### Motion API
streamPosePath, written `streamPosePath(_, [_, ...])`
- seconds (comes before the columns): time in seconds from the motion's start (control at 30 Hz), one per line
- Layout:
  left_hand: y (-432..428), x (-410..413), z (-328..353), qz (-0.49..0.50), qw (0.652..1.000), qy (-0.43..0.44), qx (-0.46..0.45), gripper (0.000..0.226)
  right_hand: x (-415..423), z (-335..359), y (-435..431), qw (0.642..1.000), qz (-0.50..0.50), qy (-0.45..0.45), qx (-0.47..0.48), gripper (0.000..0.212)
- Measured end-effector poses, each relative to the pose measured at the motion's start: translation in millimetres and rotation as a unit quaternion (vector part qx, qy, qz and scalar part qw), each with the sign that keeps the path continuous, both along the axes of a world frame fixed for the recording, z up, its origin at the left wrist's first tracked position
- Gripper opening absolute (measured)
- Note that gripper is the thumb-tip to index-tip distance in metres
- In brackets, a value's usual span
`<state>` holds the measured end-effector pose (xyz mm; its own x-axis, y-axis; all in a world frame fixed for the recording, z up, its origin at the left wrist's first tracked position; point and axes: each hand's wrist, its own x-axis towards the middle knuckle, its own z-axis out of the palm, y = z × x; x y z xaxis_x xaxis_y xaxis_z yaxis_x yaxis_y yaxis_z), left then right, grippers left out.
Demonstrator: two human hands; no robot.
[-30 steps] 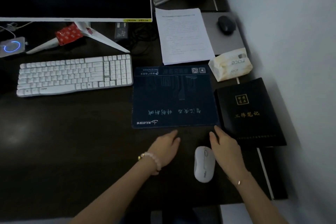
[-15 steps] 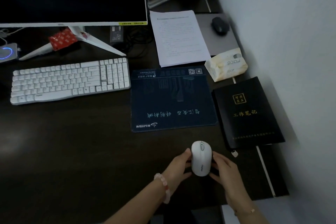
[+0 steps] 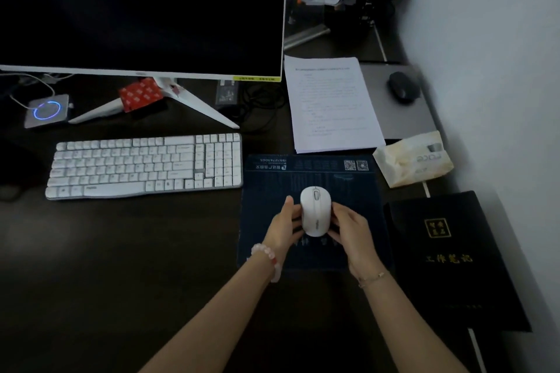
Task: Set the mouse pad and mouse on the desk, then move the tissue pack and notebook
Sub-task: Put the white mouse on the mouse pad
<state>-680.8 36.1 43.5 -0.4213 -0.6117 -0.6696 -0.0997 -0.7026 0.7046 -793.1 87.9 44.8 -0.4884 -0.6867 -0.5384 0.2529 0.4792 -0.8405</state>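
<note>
White mouse (image 3: pixel 315 210) sits over the middle of the dark blue mouse pad (image 3: pixel 357 191), cupped from both sides: left hand (image 3: pixel 283 225) and right hand (image 3: pixel 353 232), fingers curled against its flanks. Pad lies flat on the counter (image 3: pixel 121 266), right of the keyboard (image 3: pixel 145 165). Tissue pack (image 3: pixel 413 159) and black notebook (image 3: pixel 451 254) lie just right of it.

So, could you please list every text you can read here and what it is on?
"工作笔记": gold, on the black notebook.
Gold seal above it: too blurred.
Pale logo on the tissue pack: letters unclear.
Mouse pad: upside-down number, QR codes and lines, too small.
Paper sheet: print too small.
Monitor yellow sticker: illegible.
</note>
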Motion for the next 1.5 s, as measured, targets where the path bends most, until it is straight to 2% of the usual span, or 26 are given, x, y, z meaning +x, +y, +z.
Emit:
streamPosePath(0.17, [-16,-7,-10,-0.011,1.000,-0.024,-0.012,0.056,-8,-12,-17,1.000,-0.017,-0.016,0.011,0.025])
streamPosePath(0.27, [-18,-8,-13,-0.007,1.000,-0.023,-0.009,0.056,-11,-18,-16,1.000,-0.010,-0.011,0.011,0.032])
streamPosePath(0.6, [-15,-4,-17,-0.019,0.999,-0.023,-0.018,0.055,-11,-24,-9,0.999,0.025,0.019,-0.007,0.032])
streamPosePath(1.5, [-3,-1,-8,-0.006,1.000,-0.028,-0.003,0.054,-20,-28,4,0.998,0.042,-0.038,-0.002,0.036])
